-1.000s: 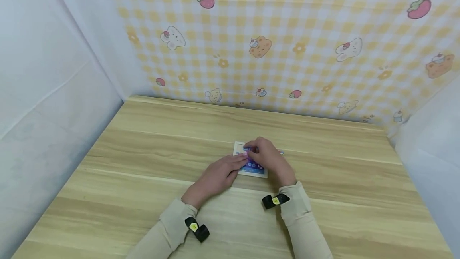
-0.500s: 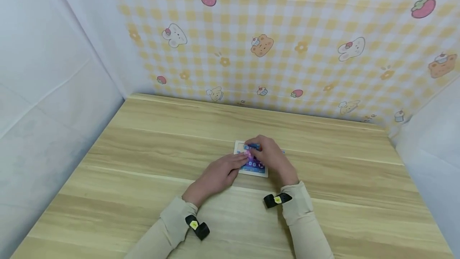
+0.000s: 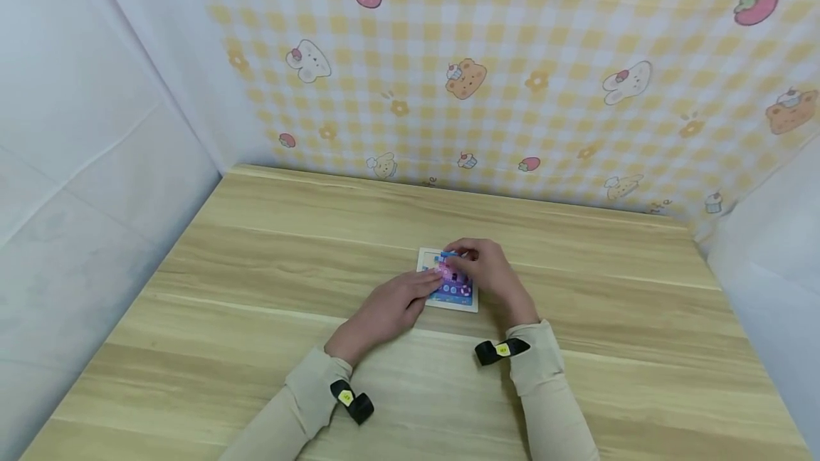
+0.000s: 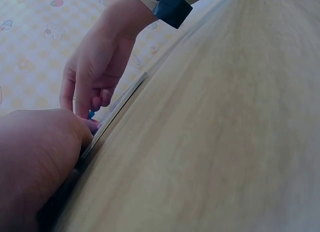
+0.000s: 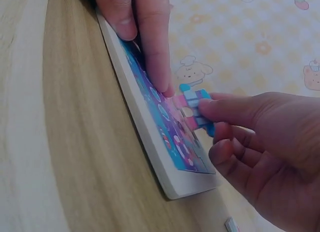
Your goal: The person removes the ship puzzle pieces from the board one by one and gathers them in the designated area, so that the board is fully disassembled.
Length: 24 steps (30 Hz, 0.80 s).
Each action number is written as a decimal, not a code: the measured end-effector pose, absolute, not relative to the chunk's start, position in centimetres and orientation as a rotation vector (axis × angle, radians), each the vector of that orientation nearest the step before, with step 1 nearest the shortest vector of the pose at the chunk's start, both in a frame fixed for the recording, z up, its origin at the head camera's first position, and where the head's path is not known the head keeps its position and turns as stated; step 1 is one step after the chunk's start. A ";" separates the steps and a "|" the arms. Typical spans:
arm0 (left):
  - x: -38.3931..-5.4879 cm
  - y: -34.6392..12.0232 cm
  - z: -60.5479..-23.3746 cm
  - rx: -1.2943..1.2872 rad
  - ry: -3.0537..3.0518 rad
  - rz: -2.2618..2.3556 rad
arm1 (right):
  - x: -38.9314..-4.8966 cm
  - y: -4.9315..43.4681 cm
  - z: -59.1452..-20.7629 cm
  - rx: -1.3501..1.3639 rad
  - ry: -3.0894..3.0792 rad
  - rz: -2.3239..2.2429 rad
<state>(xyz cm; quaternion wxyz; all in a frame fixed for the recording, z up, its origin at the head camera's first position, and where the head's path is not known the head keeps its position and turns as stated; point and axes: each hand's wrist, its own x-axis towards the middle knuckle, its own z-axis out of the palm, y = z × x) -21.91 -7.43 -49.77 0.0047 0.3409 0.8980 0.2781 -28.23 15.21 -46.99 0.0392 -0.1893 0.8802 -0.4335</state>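
Note:
A small jigsaw puzzle [image 3: 460, 297] with a pale frame lies on the table, its picture in blue, purple and pink. My left hand [image 3: 391, 308] rests on its left part with extended fingers, and the fingertips press the picture. Over the upper right part, my right hand [image 3: 492, 272] pinches a puzzle piece [image 5: 191, 99] between thumb and fingers. In the right wrist view this blue and pink piece stands tilted, at the edge of the assembled picture [image 5: 172, 124]; whether it touches its neighbours I cannot tell. The left wrist view mostly hides the puzzle behind the left hand [image 4: 40, 152].
A small loose piece [image 5: 231, 225] lies on the table beyond the puzzle frame in the right wrist view. The wood-grain table [image 3: 256, 269] extends around the puzzle. A yellow checked cloth [image 3: 512, 119] hangs behind it, with a white sheet [image 3: 96, 126] on the left.
My right hand has shifted a little right, with the pinched piece coming more into sight and more of the picture uncovered. The left hand has stayed nearly still.

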 end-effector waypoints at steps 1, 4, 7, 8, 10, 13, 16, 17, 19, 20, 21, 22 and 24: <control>-21.9 -7.3 -49.7 1.065 2.815 0.873 | -28.2 15.4 -46.9 -0.574 2.698 -1.346; -21.7 -7.1 -49.7 1.056 2.817 0.882 | -28.1 15.9 -46.5 -0.529 2.692 -1.407; -21.5 -7.0 -49.7 1.035 2.821 0.887 | -27.9 17.0 -45.9 -0.442 2.676 -1.479; -21.5 -7.1 -49.7 1.032 2.823 0.890 | -27.8 17.5 -45.7 -0.415 2.671 -1.504; -21.4 -7.1 -49.7 1.024 2.826 0.904 | -27.5 19.1 -45.3 -0.367 2.661 -1.541; -21.4 -7.1 -49.7 1.029 2.831 0.921 | -27.0 22.3 -45.1 -0.325 2.648 -1.570; -21.4 -7.2 -49.7 1.024 2.827 0.933 | -26.3 25.6 -45.3 -0.250 2.610 -1.578; -21.5 -7.2 -49.8 1.022 2.826 0.929 | -26.1 26.5 -45.5 -0.222 2.593 -1.581; -21.5 -7.2 -49.8 1.016 2.824 0.933 | -25.7 28.1 -45.8 -0.171 2.570 -1.568; -21.4 -7.3 -49.8 1.015 2.823 0.941 | -25.5 28.6 -45.9 -0.138 2.557 -1.566; -21.4 -7.3 -49.8 1.019 2.824 0.949 | -25.4 29.1 -46.0 -0.120 2.560 -1.551; -21.4 -7.2 -49.9 1.022 2.826 0.958 | -25.3 29.4 -46.1 -0.096 2.568 -1.530; -21.4 -7.2 -49.9 1.026 2.832 0.967 | -25.2 29.9 -46.2 -0.070 2.604 -1.464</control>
